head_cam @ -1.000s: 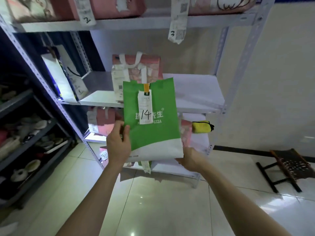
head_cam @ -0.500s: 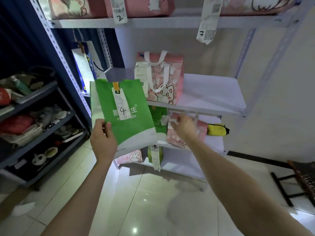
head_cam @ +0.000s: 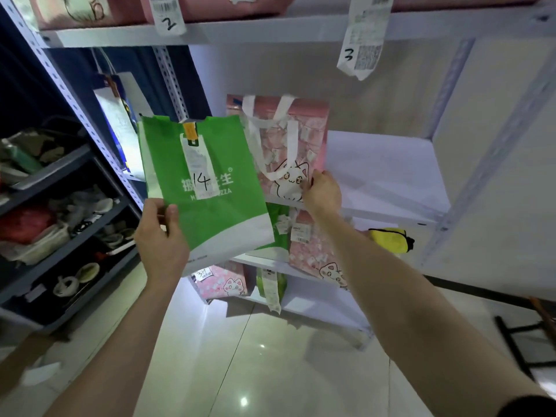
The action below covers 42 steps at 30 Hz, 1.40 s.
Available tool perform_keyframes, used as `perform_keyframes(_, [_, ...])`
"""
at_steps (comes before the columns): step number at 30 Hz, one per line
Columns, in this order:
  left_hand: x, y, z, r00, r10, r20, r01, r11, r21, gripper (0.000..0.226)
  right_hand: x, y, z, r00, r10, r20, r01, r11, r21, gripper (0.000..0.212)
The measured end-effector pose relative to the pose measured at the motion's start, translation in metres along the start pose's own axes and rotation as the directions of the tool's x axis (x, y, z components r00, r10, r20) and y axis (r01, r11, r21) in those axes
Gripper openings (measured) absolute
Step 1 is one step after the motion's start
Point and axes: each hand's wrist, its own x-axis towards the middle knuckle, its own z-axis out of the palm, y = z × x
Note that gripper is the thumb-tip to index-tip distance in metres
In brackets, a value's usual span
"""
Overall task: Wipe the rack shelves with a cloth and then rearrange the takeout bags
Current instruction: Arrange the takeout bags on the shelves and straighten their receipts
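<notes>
While the left hand point(head_cam: 161, 236) pinches the green bag point(head_cam: 210, 188), fingers point(head_cam: 310, 184) of the right hand point(head_cam: 323, 192) clasp the pink bag point(head_cam: 307, 136).

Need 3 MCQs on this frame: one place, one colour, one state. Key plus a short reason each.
1. Where does the pink cat bag held by the right hand stand?
A. on the floor
B. on the middle shelf
C. on the dark rack

2. What colour is the bag marked 14?
A. green
B. pink
C. yellow

3. What is the left hand doing?
A. hanging idle
B. wiping a shelf
C. gripping the bag marked 14 by a lower corner

Key:
1 B: its base sits on that shelf board.
2 A: green front over a white base.
3 C: thumb and fingers pinch that corner.
</notes>
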Motion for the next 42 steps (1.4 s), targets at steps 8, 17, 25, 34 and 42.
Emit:
perform_keyframes(8, [-0.01, 0.009, 0.034, 0.998, 0.002, 0.061, 0.004, 0.995, -0.097, 0.017, -0.015, 0.11, -0.089, 0.977, 0.141, -0.159, -0.148, 0.988, -0.033, 0.027])
perform_keyframes(17, [0.005, 0.006, 0.043, 0.985, -0.009, 0.17, 0.039, 0.984, -0.173, 0.012, -0.057, 0.066, -0.063, 0.955, -0.022, -0.297, 0.076, 0.982, 0.172, 0.035])
perform_keyframes(25, [0.082, -0.013, 0.039, 0.976, 0.063, 0.21, -0.008, 0.967, -0.255, 0.014, -0.038, -0.076, 0.036, 0.973, -0.197, 0.122, 0.168, 0.962, 0.215, 0.036])
perform_keyframes(34, [0.213, -0.037, 0.079, 0.95, 0.172, 0.259, -0.055, 0.913, -0.405, 0.015, 0.04, -0.15, 0.056, 0.977, -0.081, -0.199, 0.128, 0.963, 0.238, 0.037])
perform_keyframes(42, [0.21, -0.138, 0.127, 0.807, 0.101, 0.582, -0.017, 0.989, -0.149, 0.031, 0.03, -0.124, 0.139, 0.989, 0.12, 0.089, -0.132, 0.981, 0.145, 0.05])
